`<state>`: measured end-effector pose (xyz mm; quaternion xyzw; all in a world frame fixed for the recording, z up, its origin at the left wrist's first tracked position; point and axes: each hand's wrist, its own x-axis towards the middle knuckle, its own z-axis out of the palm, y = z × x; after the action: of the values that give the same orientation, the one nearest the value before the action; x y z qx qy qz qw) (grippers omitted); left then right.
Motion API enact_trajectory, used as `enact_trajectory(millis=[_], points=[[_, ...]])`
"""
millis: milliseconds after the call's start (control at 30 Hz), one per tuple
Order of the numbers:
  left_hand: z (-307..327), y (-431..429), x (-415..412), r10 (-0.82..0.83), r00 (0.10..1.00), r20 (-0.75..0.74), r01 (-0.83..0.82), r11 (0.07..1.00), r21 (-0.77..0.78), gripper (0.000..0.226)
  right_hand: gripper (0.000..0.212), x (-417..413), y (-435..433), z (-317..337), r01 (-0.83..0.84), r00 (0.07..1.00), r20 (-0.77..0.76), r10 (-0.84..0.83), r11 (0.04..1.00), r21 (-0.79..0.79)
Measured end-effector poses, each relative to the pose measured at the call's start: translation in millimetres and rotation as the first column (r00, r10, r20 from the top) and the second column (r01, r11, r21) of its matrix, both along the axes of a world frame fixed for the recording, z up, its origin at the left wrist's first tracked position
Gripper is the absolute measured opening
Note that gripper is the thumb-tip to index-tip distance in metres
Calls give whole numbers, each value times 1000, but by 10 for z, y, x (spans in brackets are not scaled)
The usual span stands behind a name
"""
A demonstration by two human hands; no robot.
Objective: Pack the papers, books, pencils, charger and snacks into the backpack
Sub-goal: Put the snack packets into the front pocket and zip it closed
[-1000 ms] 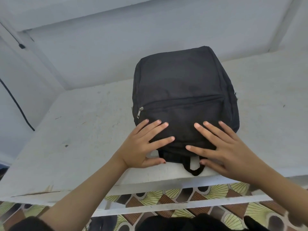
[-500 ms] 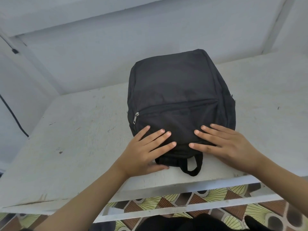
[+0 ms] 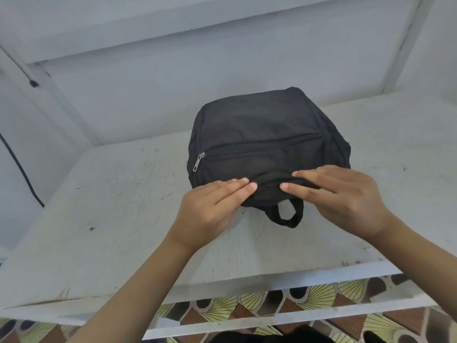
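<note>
A black backpack point(image 3: 259, 134) lies flat on the white table point(image 3: 111, 219), zipped, with a silver zipper pull point(image 3: 197, 162) at its left side. Its carry loop point(image 3: 286, 216) points toward me. My left hand point(image 3: 210, 209) rests on the bag's near left edge with straight fingers held together. My right hand point(image 3: 341, 196) lies over the near right edge, fingers extended across the fabric. A ridge of cloth is bunched between the two hands. No papers, books, pencils, charger or snacks are in view.
The table sits in a corner of pale walls. A black cable point(image 3: 19, 164) hangs down the left wall. Below the table's front edge shows a patterned floor point(image 3: 321, 300).
The backpack now sits farther from the table's front edge. Both hands have slid back to its near edge and their spread fingers have drawn together.
</note>
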<state>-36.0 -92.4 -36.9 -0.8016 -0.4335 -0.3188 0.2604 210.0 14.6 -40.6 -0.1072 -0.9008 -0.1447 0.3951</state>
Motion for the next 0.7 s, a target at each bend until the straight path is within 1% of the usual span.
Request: enact_trajectory(millis=[100, 200, 267, 333, 367, 400, 433, 533, 567, 633, 700], points=[[276, 53, 4, -9, 998, 57, 4, 996, 85, 21, 37, -38, 38, 280, -4, 995, -98, 8, 999, 40], [591, 146, 12, -23, 974, 227, 2, 996, 93, 18, 33, -85, 109, 589, -42, 980, -192, 45, 999, 19], [824, 215, 68, -13, 920, 392, -22, 996, 83, 18, 30, -117, 163, 823, -98, 968, -236, 86, 995, -37], [1046, 299, 130, -8, 822, 569, -45, 996, 79, 22, 30, -139, 216, 1062, -136, 957, -275, 96, 982, -130], [1151, 341, 153, -20, 777, 629, -41, 996, 82, 23, 33, -140, 251, 1173, -140, 955, -286, 83, 973, -185], [1248, 385, 169, -36, 748, 663, -32, 996, 89, 22, 38, -132, 293, 1273, -128, 957, -284, 60, 965, -228], [1336, 429, 180, -47, 732, 679, -30, 994, 101, 21, 49, -121, 346, 1352, -104, 963, -266, 33, 961, -257], [1563, 603, 171, -61, 694, 717, -60, 988, 142, 22, 88, -108, 514, 1467, -23, 987, -157, -32, 941, -338], [1619, 670, 157, -61, 678, 732, -68, 987, 145, 21, 97, -117, 565, 1462, -2, 990, -130, -50, 928, -372], [1705, 808, 118, -50, 661, 749, -82, 987, 139, 19, 107, -130, 664, 1414, 21, 987, -134, -88, 901, -434], [1774, 942, 64, -41, 663, 748, -94, 986, 137, 19, 106, -162, 747, 1359, 40, 971, -189, -147, 878, -478]])
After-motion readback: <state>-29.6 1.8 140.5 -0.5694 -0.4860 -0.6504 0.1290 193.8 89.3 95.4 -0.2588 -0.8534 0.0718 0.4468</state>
